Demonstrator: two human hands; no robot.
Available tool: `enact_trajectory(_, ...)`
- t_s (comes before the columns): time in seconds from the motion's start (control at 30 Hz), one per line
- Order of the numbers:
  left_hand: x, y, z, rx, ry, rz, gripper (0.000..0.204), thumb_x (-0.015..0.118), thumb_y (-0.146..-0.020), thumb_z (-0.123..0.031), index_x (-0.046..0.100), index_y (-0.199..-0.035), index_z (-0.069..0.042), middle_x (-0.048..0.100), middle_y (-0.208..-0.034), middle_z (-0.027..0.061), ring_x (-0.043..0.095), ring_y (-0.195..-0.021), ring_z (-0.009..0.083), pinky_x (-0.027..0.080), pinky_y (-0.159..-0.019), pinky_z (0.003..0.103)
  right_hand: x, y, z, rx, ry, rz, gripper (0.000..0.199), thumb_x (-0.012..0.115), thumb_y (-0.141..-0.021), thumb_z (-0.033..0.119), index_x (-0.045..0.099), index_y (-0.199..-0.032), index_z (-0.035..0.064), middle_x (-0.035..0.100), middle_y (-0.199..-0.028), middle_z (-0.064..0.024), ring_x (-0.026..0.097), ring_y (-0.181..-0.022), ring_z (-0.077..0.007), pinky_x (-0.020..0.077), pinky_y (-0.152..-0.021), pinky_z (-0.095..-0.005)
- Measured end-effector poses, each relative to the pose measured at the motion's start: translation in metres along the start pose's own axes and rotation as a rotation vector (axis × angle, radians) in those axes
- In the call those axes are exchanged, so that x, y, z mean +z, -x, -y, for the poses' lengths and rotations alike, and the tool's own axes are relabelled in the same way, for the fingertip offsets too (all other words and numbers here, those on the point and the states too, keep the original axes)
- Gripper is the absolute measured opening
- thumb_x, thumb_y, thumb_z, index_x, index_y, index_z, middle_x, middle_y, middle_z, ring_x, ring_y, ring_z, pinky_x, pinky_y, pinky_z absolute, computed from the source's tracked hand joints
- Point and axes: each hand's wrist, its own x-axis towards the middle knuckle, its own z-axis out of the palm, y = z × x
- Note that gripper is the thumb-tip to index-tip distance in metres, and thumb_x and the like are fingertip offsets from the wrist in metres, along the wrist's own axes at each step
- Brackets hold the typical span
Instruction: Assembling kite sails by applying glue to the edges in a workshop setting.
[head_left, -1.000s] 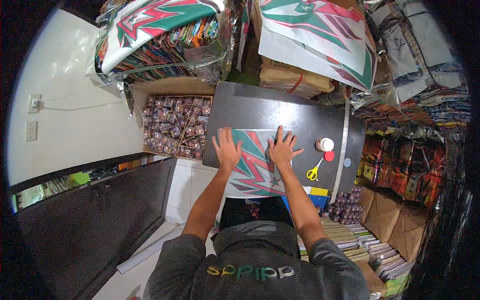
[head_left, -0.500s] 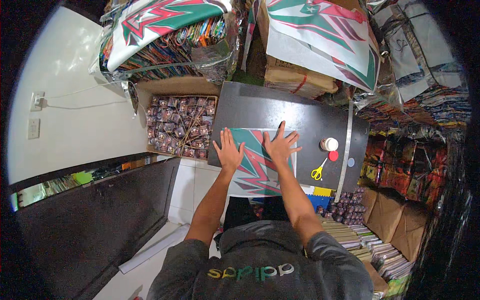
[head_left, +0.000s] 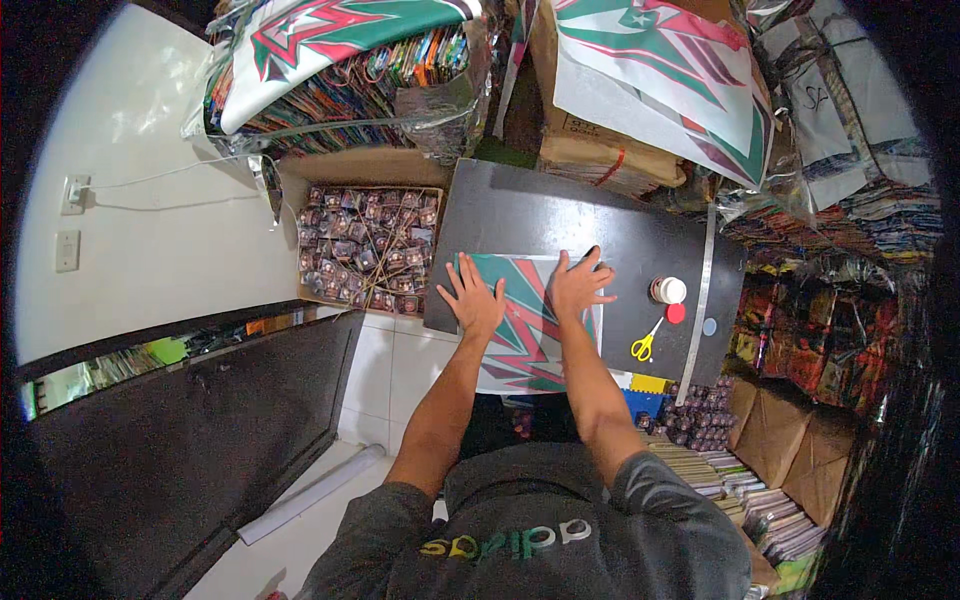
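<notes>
As head view shows, left hand (head_left: 478, 303) lies open, fingers spread, on left part of green-red-white printed sheet (head_left: 522, 335); right hand (head_left: 580, 287) open too, fingers spread, at sheet's upper right. Sheet on black tabletop (head_left: 515, 210), at near edge. To its right: yellow-handled scissors (head_left: 642, 347), white jar (head_left: 666, 290), red disc (head_left: 676, 314), metal ruler (head_left: 699, 310).

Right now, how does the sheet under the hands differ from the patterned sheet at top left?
Support: the table sheet lies on the dark table; the top-left sheet lies over a pile of thin, colourful packets.
Contact: the left hand and right hand rest on the table sheet; neither touches the top-left sheet.
Shared: jagged green, red and white pattern.
</notes>
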Motion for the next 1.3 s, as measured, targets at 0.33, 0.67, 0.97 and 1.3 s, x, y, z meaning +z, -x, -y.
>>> enact_trajectory(0.33,0.003,-0.002,-0.010,-0.070,0.071,-0.016,0.091,0.045,-0.098,-0.060,0.017,-0.159,0.001,0.013,-0.168,0.0102,0.008,-0.154,0.0404,0.013,-0.117,0.069,-0.016,0.003,-0.001,-0.036,-0.008,-0.085,0.090,0.072,-0.078,0.064,0.040,-0.147,0.0151,0.046,-0.135,-0.0194,0.031,-0.139,-0.0356,0.0144,-0.107,-0.0768)
enact_trajectory(0.67,0.001,-0.020,-0.030,-0.237,0.148,-0.075,0.084,0.043,-0.100,-0.058,0.033,-0.149,0.010,0.014,-0.165,0.0202,0.008,-0.152,0.0452,0.014,-0.114,0.073,-0.012,-0.040,-0.049,-0.034,0.004,-0.268,0.067,0.073,-0.083,0.056,0.053,-0.133,0.0163,0.050,-0.128,-0.0085,0.042,-0.126,-0.0285,0.0297,-0.101,-0.0577)
enact_trajectory(0.97,0.015,-0.053,0.002,-0.445,0.138,-0.129,0.081,0.042,-0.099,-0.065,0.042,-0.144,0.003,0.017,-0.165,0.0177,0.013,-0.152,0.0441,0.016,-0.111,0.077,-0.020,-0.045,-0.053,0.013,-0.045,-0.233,0.062,0.073,-0.084,0.052,0.056,-0.131,0.0161,0.051,-0.128,-0.0089,0.041,-0.126,-0.0283,0.0299,-0.099,-0.0547)
enact_trajectory(1.3,-0.006,-0.052,0.002,-0.390,0.105,-0.024,0.086,0.039,-0.098,-0.069,0.031,-0.152,-0.002,0.015,-0.166,0.0174,0.010,-0.152,0.0447,0.014,-0.110,0.078,-0.017,-0.050,-0.059,0.075,-0.065,-0.219,0.065,0.076,-0.081,0.051,0.054,-0.131,0.0164,0.051,-0.131,-0.0094,0.042,-0.127,-0.0291,0.0286,-0.102,-0.0565)
